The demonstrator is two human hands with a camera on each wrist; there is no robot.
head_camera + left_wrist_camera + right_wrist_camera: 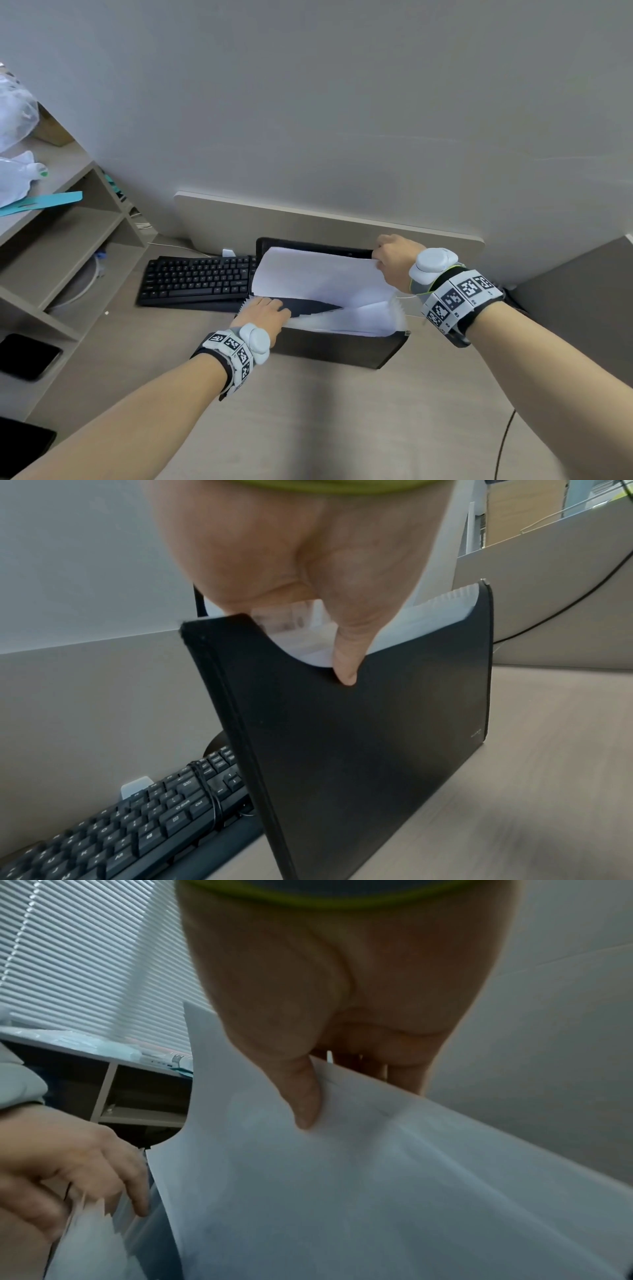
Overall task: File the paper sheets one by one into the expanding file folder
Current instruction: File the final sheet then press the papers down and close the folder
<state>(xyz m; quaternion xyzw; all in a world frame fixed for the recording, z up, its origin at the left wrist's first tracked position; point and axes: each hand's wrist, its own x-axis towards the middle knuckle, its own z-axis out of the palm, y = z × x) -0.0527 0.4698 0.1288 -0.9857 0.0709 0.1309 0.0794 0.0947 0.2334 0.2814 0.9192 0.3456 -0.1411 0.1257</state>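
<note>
A black expanding file folder (337, 347) stands upright on the desk, its white pleated pockets (359, 320) spread open at the top. My left hand (262, 313) grips the folder's left top edge, thumb on the black front panel (359, 750) and fingers inside the pockets. My right hand (394, 262) pinches the upper right corner of a white paper sheet (315, 277). The sheet's lower edge dips into a pocket behind my left hand. In the right wrist view the thumb (301, 1093) presses on the paper sheet (377, 1191), with my left hand (68, 1164) at the pockets on the left.
A black keyboard (197, 279) lies left of the folder, close against it. Behind the folder a black tablet-like panel (308, 246) leans on a low desk backboard (325, 219). Shelves (58, 233) with bags stand at left. A dark phone (27, 356) lies on a lower shelf. A cable (503, 445) runs at right.
</note>
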